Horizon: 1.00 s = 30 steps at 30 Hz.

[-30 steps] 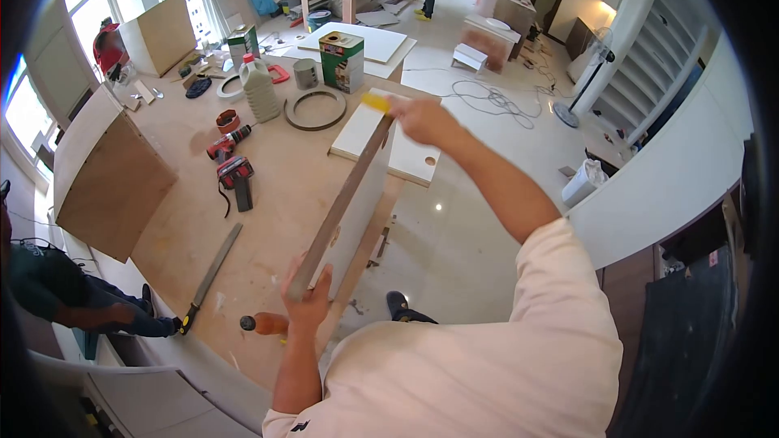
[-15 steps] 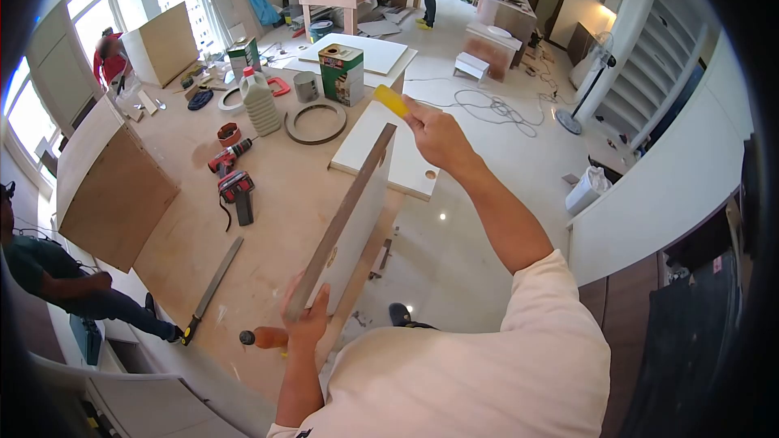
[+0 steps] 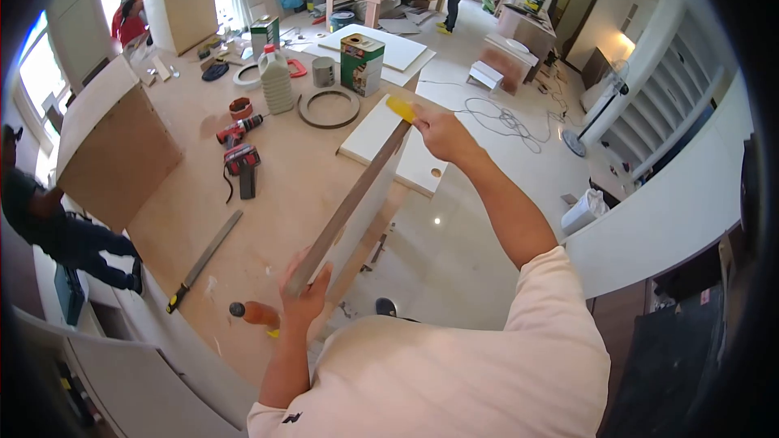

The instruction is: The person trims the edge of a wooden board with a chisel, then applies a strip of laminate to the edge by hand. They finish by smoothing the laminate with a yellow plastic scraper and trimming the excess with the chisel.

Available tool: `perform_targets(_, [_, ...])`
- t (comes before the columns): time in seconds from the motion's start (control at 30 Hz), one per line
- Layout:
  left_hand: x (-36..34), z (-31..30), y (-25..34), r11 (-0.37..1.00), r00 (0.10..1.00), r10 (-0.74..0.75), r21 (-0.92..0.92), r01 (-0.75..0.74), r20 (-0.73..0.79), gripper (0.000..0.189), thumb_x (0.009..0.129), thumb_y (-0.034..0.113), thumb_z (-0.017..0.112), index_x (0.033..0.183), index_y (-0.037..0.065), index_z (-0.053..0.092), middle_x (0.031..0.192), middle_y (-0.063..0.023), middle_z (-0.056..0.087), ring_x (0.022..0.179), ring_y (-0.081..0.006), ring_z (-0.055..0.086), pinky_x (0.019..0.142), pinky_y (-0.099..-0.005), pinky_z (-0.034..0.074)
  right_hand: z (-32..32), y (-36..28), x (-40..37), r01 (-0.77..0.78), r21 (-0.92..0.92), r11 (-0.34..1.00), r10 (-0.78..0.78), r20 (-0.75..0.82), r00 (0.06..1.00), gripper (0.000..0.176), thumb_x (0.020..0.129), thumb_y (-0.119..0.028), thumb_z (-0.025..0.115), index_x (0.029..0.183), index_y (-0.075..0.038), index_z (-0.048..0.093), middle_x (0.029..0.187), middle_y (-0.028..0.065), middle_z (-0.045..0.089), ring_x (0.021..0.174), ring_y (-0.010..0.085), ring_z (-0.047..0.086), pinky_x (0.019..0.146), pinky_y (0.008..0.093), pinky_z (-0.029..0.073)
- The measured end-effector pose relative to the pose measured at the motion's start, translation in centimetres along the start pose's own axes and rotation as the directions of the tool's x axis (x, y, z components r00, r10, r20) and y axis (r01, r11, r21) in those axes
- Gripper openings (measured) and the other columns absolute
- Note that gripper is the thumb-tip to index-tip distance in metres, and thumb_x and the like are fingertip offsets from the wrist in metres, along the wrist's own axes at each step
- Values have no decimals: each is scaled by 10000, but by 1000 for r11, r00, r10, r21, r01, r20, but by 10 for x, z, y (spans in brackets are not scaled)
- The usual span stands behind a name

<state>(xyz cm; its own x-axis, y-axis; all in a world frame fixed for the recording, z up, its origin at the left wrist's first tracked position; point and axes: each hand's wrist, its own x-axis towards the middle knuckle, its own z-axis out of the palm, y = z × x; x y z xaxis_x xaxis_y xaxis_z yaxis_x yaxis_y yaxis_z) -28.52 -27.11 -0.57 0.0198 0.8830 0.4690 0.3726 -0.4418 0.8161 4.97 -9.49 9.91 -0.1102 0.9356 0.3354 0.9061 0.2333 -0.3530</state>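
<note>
A white panel stands on its long side, its narrow brown edge facing up. My left hand grips the panel's near end, thumb on the white face and fingers around the far side. In my right hand is a flat yellow scraper, right at the far end of the brown edge. Beside my left forearm lies an orange bottle with a black cap. A long flat file with a black and yellow handle rests further left on the wooden worktable.
A red cordless drill, a ring of edge banding, a white jug and a green tin stand or lie on the table. A white board lies beyond the panel. At left, a person stands by a curved wooden piece.
My right hand has lowered the yellow scraper onto the far end of the panel's edge. The person at left has stepped back, one hand now at the curved piece. My view has shifted slightly.
</note>
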Motion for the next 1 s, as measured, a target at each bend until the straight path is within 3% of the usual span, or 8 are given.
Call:
perform_targets(0.27, [2,3,2,984,995,73,-160,-82,-62,280,820,68,719,1074,-22,644,952,-118,673,826,-218,632,743,-310,501,12,-76,-57,109,207,972,-118,33,992,427,978,-261,524,1397,-181,508,938,246,669,853,410,654,778,432,519])
perform_targets(0.33, [5,-1,2,978,996,55,-199,-69,-74,280,820,58,718,1080,-18,644,951,-113,673,821,-202,626,732,-297,503,15,-113,-78,28,226,974,-55,114,992,430,978,-269,527,1399,-185,508,948,243,674,861,409,652,784,410,519])
perform_targets(0.43, [0,3,-7,943,997,-60,-330,42,-44,276,830,72,720,1083,-9,647,966,-115,677,829,-176,626,729,-288,507,6,-136,-81,-121,141,983,86,238,968,457,976,-253,531,1419,-153,484,967,196,706,812,355,673,775,387,516])
perform_targets(0.53, [0,0,-4,965,997,-3,-263,-16,-71,279,843,81,716,1100,-5,645,974,-107,677,838,-148,618,740,-281,509,-6,-142,-80,-208,317,925,95,339,936,516,985,-252,543,1479,-164,426,737,10,520,599,79,479,586,239,454])
perform_targets(0.7, [0,-7,-1,942,999,-12,-336,-1,-38,302,846,81,714,1125,-5,636,977,-111,679,824,-145,614,751,-278,509,-18,-150,-80,-355,302,885,186,471,863,567,990,-240,517,1524,-177,335,784,5,567,591,95,513,586,239,457])
perform_targets(0.8, [-2,-1,-8,919,998,13,-393,-36,-61,311,842,82,714,1132,3,634,983,-121,681,810,-165,620,756,-282,509,-2,-155,-89,-205,193,960,151,265,952,555,981,-225,530,1507,-181,362,821,81,621,678,169,585,700,283,490])
perform_targets(0.9, [-1,-2,-6,919,997,25,-392,-53,-76,313,842,80,709,1135,4,630,997,-136,682,816,-200,633,765,-289,510,0,-196,-122,-68,86,994,42,280,959,536,981,-219,540,1492,-187,382,907,175,658,765,265,635,779,319,498])
perform_targets(1.0, [1,-3,-10,939,991,95,-321,-120,-92,299,834,75,691,1122,32,625,1050,-161,669,870,-323,646,771,-349,526,12,-220,-163,292,232,928,-330,146,933,508,982,-196,542,1472,-168,411,897,215,658,776,300,640,773,342,495])
